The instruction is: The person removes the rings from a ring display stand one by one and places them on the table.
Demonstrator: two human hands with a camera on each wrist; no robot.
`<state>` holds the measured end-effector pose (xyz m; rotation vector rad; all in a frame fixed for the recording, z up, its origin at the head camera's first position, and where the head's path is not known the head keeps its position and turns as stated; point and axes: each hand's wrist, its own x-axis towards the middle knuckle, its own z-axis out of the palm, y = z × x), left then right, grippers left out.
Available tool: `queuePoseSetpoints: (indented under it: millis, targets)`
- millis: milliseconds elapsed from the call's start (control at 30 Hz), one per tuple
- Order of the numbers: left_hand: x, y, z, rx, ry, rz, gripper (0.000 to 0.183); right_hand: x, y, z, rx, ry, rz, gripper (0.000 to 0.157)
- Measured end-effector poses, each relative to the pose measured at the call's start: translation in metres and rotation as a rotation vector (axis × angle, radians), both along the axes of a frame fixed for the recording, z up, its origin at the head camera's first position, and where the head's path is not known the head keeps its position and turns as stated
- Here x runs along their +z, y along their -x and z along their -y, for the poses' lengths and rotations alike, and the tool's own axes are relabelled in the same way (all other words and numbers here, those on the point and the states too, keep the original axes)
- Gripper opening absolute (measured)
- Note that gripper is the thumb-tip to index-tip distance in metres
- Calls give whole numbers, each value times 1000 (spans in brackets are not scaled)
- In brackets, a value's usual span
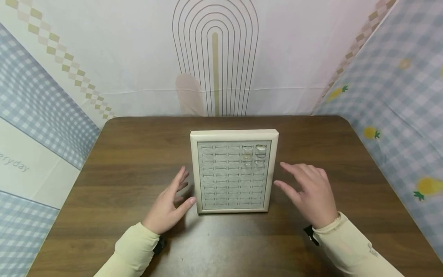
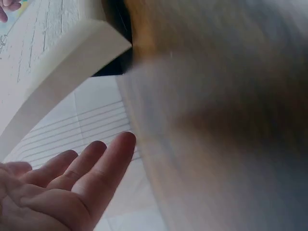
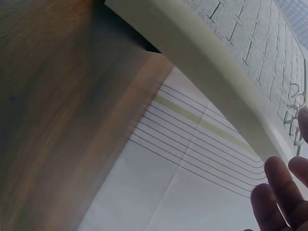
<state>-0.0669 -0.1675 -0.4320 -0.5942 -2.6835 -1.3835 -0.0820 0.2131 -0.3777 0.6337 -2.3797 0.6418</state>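
A cream-framed ring display board (image 1: pixel 232 184) stands upright on the table, its grey padded face cut with rows of slits. Several rings (image 1: pixel 254 155) sit in the slits at its upper right corner. To the left of the frame is my left hand (image 1: pixel 169 207), fingers extended and thumb close by the frame's lower left side. My right hand (image 1: pixel 309 190) hovers off the right side with thumb and fingers spread apart, holding nothing. In the right wrist view the rings (image 3: pixel 297 108) show beside the fingers (image 3: pixel 281 185). The left wrist view has the frame's edge (image 2: pixel 72 72) above my fingers.
The brown wooden table (image 1: pixel 138 146) has rounded far corners. Behind it hangs a white cloth (image 1: pixel 138 57) printed with arch lines. Checked cloth (image 1: pixel 398 96) with pineapples borders the right side, and more checked cloth (image 1: pixel 45 77) borders the left.
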Motion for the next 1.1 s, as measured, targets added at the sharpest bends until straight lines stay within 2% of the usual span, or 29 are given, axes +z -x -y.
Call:
queuePoseSetpoints:
  millis: [200,267,333,533,667,767,1100]
  targets:
    - [-6,5,-7,-30,-265,179,87,3,8,13,10,88,-86,52]
    - [-7,7,-10,-27,-325,231,87,5,9,17,10,111,-107,49]
    - [-8,9,-13,-26,-355,251,85,6,11,20,11,122,-112,48]
    - [-14,14,-18,-35,-413,229,80,9,14,26,17,138,-131,45]
    - [-16,15,-20,-65,-444,203,79,12,17,29,23,150,-136,37]
    - [-18,16,-21,-83,-456,192,80,15,20,32,23,156,-134,30]
    - [-20,17,-25,-96,-462,190,78,24,26,36,-8,148,-108,29]
